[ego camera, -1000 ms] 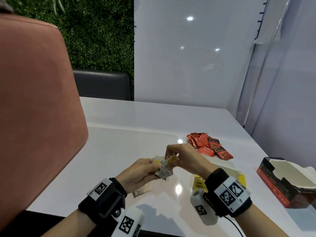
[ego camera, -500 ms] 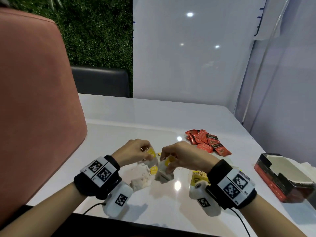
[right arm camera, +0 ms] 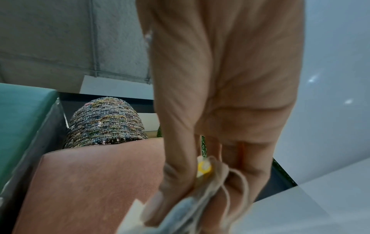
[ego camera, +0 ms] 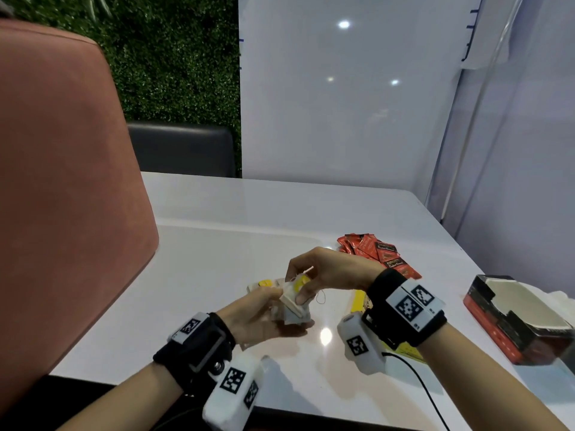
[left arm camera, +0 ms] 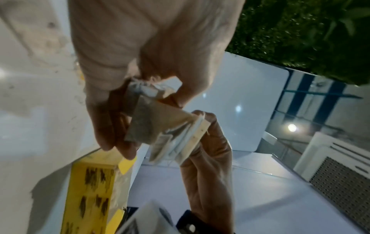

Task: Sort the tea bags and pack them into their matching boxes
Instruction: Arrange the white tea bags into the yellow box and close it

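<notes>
Since half a second earlier, brought together at the table's (ego camera: 217, 213) 6 o'clock: left hand (ego camera: 252, 318) cupping, right hand (ego camera: 326, 272) pinching the gathered tea bags (ego camera: 292, 303), likely ready for the yellow box (left arm camera: 94, 186) at 5 o'clock.

Sachets (ego camera: 378, 255) behind the hands, open box (ego camera: 522, 321) right, another box (ego camera: 361, 301) perhaps between

Quick count: two hands, left hand (ego camera: 255, 315) and right hand (ego camera: 326, 272). Two boxes, a red box (ego camera: 510, 334) and a yellow box (left arm camera: 94, 186). One pile of red sachets (ego camera: 378, 253) past the right fingers (ego camera: 300, 298), too overlapped to count. A bunch of paper tea bags (ego camera: 292, 306) between both hands, number unclear.
</notes>
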### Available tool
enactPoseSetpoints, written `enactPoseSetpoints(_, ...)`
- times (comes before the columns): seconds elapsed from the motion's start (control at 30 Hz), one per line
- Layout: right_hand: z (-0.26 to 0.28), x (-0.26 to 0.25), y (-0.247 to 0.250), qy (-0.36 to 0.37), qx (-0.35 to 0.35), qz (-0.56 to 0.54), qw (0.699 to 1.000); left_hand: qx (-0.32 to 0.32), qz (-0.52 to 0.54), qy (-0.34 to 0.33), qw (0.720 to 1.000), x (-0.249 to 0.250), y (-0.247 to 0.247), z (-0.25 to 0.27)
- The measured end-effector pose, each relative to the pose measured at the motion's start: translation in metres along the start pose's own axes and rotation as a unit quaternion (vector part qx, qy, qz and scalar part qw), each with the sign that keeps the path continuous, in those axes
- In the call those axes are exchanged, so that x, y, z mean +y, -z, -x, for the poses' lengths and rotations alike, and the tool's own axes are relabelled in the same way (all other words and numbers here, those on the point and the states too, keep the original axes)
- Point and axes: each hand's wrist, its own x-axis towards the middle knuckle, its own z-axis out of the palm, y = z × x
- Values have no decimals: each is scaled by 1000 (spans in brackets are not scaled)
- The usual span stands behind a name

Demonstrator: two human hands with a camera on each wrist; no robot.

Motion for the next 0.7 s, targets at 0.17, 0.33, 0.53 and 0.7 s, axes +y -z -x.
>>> enactPoseSetpoints(0.17, -13, 3, -3, -11, -24, 39, 999, -8, 123, 63, 990, -8, 1, -3)
enactPoseSetpoints(0.33, -20, 7, -18, 10, 29, 137, 990, 8, 184, 50, 982, -8, 4, -2)
enactPoseSetpoints(0.53, -12, 2, -30, 40, 99, 160, 981, 41, 157, 18, 987, -8, 1, 3)
enactPoseSetpoints(0.7, -11, 9, -37, 9, 85, 142, 986, 38, 122, 14, 992, -13, -3, 5)
